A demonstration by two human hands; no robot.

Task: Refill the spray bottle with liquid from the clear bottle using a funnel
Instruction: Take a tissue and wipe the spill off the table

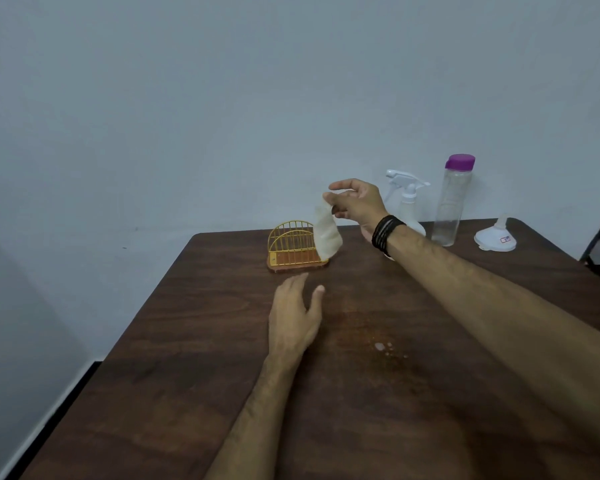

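The left grip (297,308) lies nearest, flat on the dark wooden tabletop (187,393) with its fingers straight and spread, holding nothing; its fingertips point toward the yellow wire holder (293,245) just beyond. A few small wet drops (383,348) sit on the wood to the right of that hand. Farther out, the right grip (355,202), with black bands (385,235) round its wrist, is raised above the tabletop and pinches the top of a white tissue (326,230) between thumb and fingers; the tissue hangs down, its lower end at the right end of the holder. Behind the right hand, near the far edge and the pale wall (222,98), the white spray bottle (407,199) stands upright with its trigger head on. Just beside it to the right stands the clear bottle (451,206), upright, its purple cap (459,162) closed. The white funnel (495,237) rests wide-mouth down farther right, apart from both bottles.
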